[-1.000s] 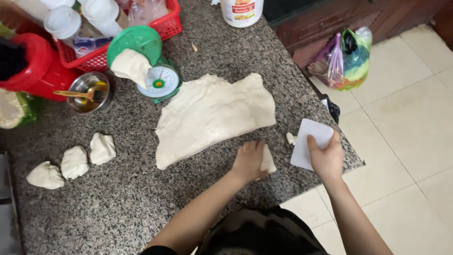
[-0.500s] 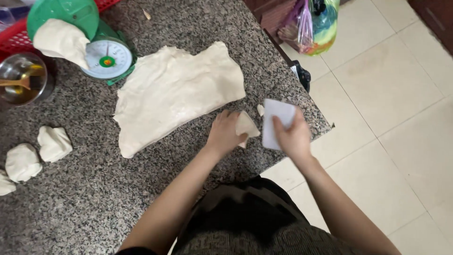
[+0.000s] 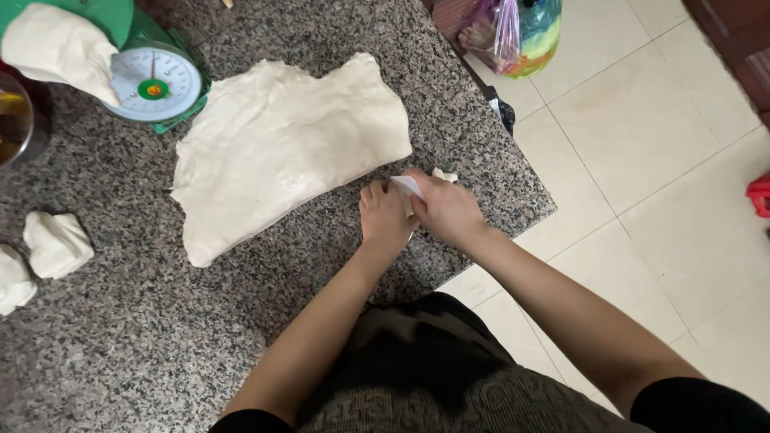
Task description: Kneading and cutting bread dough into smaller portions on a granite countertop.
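A wide flat sheet of pale dough lies on the speckled granite counter. Just below its near right corner my left hand presses down on a small cut piece of dough, which is mostly hidden beneath it. My right hand is closed on a white plastic scraper, held edge-down against that piece right beside my left hand. A scrap of dough peeks out behind my right hand.
A green kitchen scale with a lump of dough on its pan stands at the back left. Two small dough portions lie at the left edge. A coloured plastic bag sits on the tiled floor beyond the counter's right edge.
My right hand has brought the scraper left and down onto the small dough piece under my left hand. The view has shifted closer and rightward.
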